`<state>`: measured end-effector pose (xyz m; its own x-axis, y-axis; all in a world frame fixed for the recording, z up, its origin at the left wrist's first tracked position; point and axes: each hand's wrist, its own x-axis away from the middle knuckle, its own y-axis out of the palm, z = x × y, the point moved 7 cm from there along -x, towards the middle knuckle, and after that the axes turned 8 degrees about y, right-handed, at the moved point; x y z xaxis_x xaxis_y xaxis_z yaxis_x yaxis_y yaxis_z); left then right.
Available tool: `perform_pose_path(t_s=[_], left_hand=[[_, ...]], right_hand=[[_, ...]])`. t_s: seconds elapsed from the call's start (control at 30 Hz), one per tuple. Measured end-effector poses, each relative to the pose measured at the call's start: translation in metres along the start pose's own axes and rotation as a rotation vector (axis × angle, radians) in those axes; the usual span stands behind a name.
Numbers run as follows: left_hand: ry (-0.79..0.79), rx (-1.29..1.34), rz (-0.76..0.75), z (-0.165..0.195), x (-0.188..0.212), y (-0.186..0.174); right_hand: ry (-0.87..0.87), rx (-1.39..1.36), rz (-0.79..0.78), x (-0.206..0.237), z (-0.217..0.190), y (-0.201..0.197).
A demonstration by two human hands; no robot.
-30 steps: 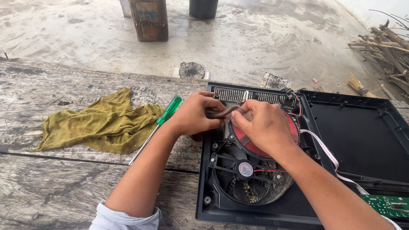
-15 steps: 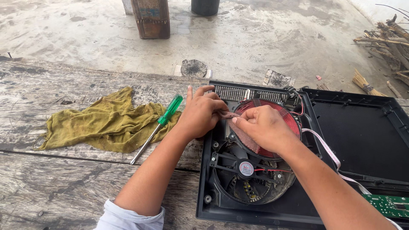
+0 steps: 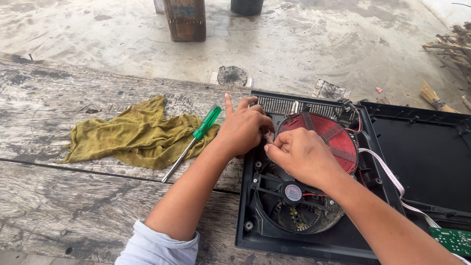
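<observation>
An opened induction cooker base (image 3: 314, 240), a black plastic shell with its top removed, lies on a weathered wooden desk (image 3: 73, 206). Inside the shell, the red coil disc (image 3: 329, 137) sits toward the far side, and a black cooling fan (image 3: 293, 194) sits in a round housing on the near side of the coil. Both hands meet at the coil's left edge. The left hand (image 3: 243, 128) rests on the shell's left rim, its index finger sticking out straight and the others curled down toward the coil edge. The right hand (image 3: 300, 154) lies over the near-left part of the coil, fingers (image 3: 274, 147) pinched together on something small there; what they grip cannot be told. A white ribbon cable (image 3: 387, 172) runs from the right of the coil toward a green circuit board (image 3: 454, 240) at the lower right of the shell. The lifted black top panel (image 3: 422, 152) lies just right of the coil. Left of the shell, a screwdriver with a green handle (image 3: 194, 140) lies on the desk, its handle resting on a crumpled olive-yellow rag (image 3: 132, 135). Beyond the desk is a concrete floor (image 3: 304, 39).
</observation>
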<state>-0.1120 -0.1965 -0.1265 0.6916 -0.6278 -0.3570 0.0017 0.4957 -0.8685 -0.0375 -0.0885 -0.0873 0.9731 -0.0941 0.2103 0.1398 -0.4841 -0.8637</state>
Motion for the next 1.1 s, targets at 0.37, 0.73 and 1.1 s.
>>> perform_pose_path(t_s=[0.37,0.73,1.1], left_hand=[[0.006,0.071,0.016,-0.004,0.001,0.007],[0.015,-0.084,-0.021,0.011,0.002,-0.005],[-0.056,-0.353,0.174,0.029,0.005,-0.014]], right_hand=[[-0.202,0.129,0.173,0.04,-0.004,0.004],[-0.222,0.358,0.136,0.05,0.002,0.012],[-0.309,0.153,0.395,0.056,0.0,0.004]])
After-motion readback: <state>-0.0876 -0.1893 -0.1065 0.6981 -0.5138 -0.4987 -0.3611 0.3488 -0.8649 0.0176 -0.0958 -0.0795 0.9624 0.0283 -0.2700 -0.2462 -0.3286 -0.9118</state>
